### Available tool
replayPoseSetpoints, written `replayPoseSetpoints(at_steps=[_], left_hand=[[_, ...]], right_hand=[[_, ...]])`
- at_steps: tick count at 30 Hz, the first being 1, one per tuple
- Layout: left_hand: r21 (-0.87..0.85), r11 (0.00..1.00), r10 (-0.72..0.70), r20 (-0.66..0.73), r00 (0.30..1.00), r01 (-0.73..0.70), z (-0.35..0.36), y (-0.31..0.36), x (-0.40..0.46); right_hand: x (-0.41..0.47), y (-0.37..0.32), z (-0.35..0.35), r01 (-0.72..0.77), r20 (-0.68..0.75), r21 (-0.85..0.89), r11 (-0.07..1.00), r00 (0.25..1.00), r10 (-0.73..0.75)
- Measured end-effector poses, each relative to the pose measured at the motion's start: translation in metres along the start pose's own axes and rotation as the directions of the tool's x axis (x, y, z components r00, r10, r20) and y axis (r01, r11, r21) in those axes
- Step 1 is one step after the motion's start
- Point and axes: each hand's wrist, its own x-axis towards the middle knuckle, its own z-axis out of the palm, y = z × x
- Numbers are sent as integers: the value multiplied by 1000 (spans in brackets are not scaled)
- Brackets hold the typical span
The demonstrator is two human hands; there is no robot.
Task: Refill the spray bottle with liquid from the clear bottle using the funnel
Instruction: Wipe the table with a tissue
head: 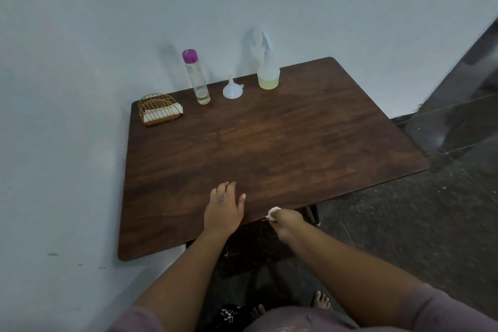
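Spray bottle point(268, 73) stood at far desk point(269, 137) edge, funnel point(232, 90) beside it, clear bottle point(196, 78) further left. Best first step: unscrew spray top, hold bottle steady. Left grip point(223, 209) lay open, flat on near edge, held nothing. Right grip point(285, 219) pinched small white wad point(274, 210) just off near edge.

Bare room: wooden table point(269, 148), napkin holder point(159, 109)
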Motion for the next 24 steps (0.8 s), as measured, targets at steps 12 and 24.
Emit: replayPoseSetpoints(at_steps=[12,24], left_hand=[[-277,956,-122,-79,989,96,-20,23,65],[-428,887,244,113,963,-174,50,242,181]], right_hand=[[-38,-69,25,-109,372,187,976,928,32],[32,-278,-156,454,-93,190,871,891,-444]])
